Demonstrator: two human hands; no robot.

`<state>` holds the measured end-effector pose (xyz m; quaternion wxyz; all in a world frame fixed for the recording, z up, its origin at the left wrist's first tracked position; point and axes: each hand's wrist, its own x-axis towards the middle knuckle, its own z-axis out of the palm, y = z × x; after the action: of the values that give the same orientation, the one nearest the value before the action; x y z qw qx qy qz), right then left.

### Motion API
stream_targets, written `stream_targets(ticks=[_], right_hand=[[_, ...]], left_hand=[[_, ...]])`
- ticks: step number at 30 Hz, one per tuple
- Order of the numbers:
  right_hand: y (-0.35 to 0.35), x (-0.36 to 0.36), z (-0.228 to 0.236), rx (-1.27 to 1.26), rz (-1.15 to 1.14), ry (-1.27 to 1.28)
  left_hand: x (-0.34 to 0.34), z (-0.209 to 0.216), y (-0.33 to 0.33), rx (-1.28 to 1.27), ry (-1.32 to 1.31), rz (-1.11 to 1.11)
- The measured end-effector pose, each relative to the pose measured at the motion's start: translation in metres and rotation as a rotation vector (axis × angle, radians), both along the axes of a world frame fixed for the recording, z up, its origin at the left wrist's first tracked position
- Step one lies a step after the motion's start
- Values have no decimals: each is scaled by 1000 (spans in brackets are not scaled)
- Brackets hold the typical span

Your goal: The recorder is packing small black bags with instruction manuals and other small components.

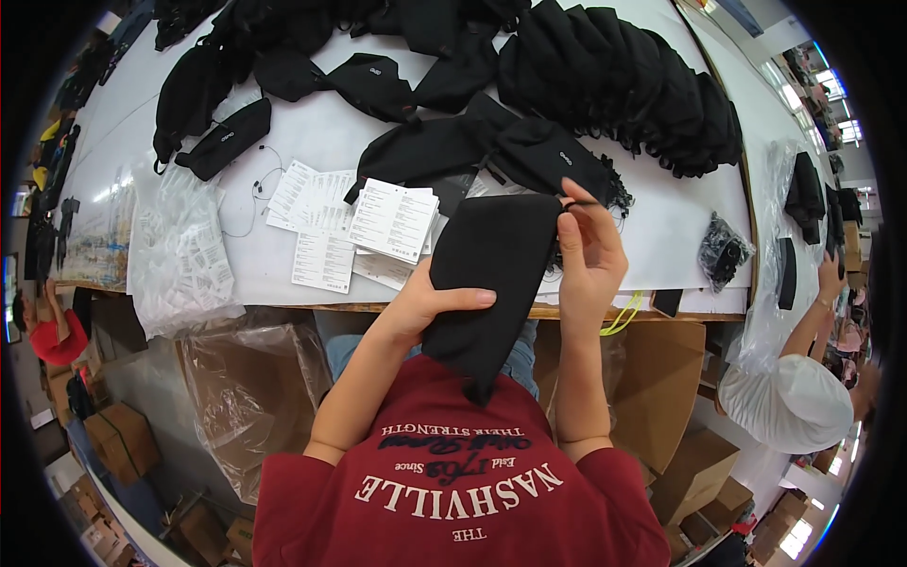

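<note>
A flat black fabric pouch (493,255) hangs in front of me, just over the table's near edge. My left hand (423,304) grips its left side, thumb lying across the front. At the upper right corner, my right hand (590,260) pinches a small black cord or tab between thumb and fingers; its exact shape is hard to make out. Just beyond my left hand lies a stack of white printed cards (394,219), with more cards (323,257) spread beside it. Black pouches with small white logos (553,159) lie right behind the one I hold.
A long row of black bags (614,85) leans at the far right of the white table (661,227). Clear plastic bags (184,255) sit at the left edge; a small wrapped black bundle (725,250) is at right. Open cardboard boxes (666,387) stand below. Another person (789,402) works at right.
</note>
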<state>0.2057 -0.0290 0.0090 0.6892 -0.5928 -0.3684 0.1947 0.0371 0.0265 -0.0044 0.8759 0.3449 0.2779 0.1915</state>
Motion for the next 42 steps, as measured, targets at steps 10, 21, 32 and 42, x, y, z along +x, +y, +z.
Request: stream_targets(ticks=[10, 21, 32, 42], right_hand=[[-7, 6, -6, -100, -8, -393], [-33, -34, 20, -230, 601, -303], [-32, -31, 19, -207, 359, -615], [-30, -20, 20, -95, 324, -1062]], left_hand=[[5, -2, -3, -51, 70, 123], [-16, -25, 28, -407, -239, 393], [-10, -21, 25, -279, -35, 493], [-12, 1, -3, -443, -366, 383]])
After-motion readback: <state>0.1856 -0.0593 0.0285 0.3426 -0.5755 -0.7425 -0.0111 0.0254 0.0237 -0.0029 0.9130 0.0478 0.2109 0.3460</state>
